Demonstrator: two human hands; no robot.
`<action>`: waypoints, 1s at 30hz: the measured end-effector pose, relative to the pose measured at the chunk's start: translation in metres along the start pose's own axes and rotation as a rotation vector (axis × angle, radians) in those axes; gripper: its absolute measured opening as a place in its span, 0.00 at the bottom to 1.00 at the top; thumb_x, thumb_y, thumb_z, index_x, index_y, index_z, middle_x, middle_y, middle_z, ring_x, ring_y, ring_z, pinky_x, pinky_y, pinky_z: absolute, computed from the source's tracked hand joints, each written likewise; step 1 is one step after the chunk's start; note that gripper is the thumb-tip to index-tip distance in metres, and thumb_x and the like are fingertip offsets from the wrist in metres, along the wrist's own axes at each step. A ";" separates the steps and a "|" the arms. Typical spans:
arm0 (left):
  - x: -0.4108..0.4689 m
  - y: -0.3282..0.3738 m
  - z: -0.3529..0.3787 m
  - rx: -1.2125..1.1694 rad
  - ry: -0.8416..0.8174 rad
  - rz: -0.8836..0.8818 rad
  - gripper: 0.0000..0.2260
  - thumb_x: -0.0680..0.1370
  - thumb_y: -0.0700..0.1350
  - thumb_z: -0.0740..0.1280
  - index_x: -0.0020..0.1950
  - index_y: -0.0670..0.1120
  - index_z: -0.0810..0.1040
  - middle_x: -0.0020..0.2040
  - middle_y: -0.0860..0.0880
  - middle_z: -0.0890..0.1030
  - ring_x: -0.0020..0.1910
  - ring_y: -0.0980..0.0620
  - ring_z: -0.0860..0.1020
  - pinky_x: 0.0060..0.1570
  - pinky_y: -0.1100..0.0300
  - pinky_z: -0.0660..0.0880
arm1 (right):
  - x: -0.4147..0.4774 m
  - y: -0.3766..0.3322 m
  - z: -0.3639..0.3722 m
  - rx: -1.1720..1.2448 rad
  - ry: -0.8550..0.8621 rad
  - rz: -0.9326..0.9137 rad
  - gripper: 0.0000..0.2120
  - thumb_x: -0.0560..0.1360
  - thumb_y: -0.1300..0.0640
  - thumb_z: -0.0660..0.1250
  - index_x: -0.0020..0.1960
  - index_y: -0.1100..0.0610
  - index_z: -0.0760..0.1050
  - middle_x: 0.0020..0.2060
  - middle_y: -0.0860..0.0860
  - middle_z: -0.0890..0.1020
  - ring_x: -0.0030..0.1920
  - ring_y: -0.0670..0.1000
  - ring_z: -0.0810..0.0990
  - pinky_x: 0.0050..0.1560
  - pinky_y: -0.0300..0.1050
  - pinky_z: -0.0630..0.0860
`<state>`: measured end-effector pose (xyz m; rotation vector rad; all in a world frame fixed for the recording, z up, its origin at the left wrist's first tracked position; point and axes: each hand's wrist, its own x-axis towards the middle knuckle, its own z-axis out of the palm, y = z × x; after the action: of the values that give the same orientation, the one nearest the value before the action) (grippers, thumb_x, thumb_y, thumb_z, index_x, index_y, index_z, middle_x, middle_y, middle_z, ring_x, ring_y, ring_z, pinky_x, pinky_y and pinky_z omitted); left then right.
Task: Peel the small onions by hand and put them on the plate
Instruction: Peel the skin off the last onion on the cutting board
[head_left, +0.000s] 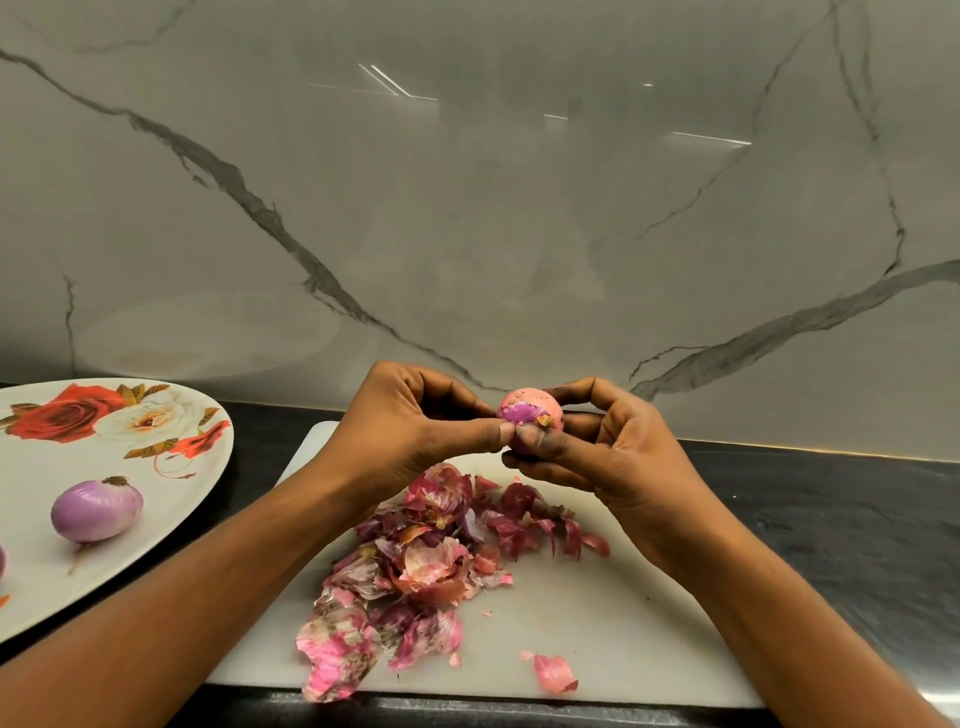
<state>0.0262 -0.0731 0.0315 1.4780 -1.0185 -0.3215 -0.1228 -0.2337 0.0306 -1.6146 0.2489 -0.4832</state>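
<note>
Onion (530, 413), small, partly skinned, held above white cutting board (649, 623) between both hands. Fingers of left hand (410, 415) pinch its near side; right hand (618, 457) curls round it, thumb by the root end. Loose skins (431, 566) heaped on the board below. Second, peeled onion (96, 511) lies on flowered plate (31, 467) at left, on dark surface (831, 519).
</note>
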 end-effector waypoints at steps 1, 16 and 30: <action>0.000 -0.001 -0.001 0.005 0.004 -0.001 0.16 0.65 0.48 0.80 0.47 0.41 0.88 0.42 0.45 0.89 0.45 0.46 0.88 0.47 0.57 0.85 | 0.000 0.000 0.000 -0.013 -0.002 -0.001 0.24 0.71 0.60 0.77 0.64 0.59 0.74 0.52 0.60 0.88 0.51 0.62 0.89 0.56 0.55 0.86; 0.001 -0.002 -0.002 -0.019 0.012 0.007 0.03 0.75 0.36 0.76 0.48 0.41 0.88 0.43 0.44 0.89 0.45 0.45 0.88 0.51 0.55 0.85 | 0.001 0.000 -0.001 0.034 0.010 0.023 0.25 0.70 0.59 0.77 0.65 0.60 0.74 0.51 0.60 0.88 0.52 0.63 0.89 0.57 0.53 0.85; 0.001 -0.003 -0.001 0.088 -0.001 0.037 0.05 0.75 0.39 0.77 0.50 0.43 0.89 0.42 0.48 0.89 0.44 0.49 0.88 0.49 0.56 0.85 | 0.004 0.000 -0.003 0.089 0.042 0.025 0.25 0.71 0.59 0.76 0.66 0.61 0.75 0.52 0.60 0.88 0.52 0.63 0.89 0.57 0.53 0.85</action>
<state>0.0286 -0.0734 0.0291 1.5361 -1.0716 -0.2536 -0.1207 -0.2379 0.0315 -1.5145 0.2754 -0.5027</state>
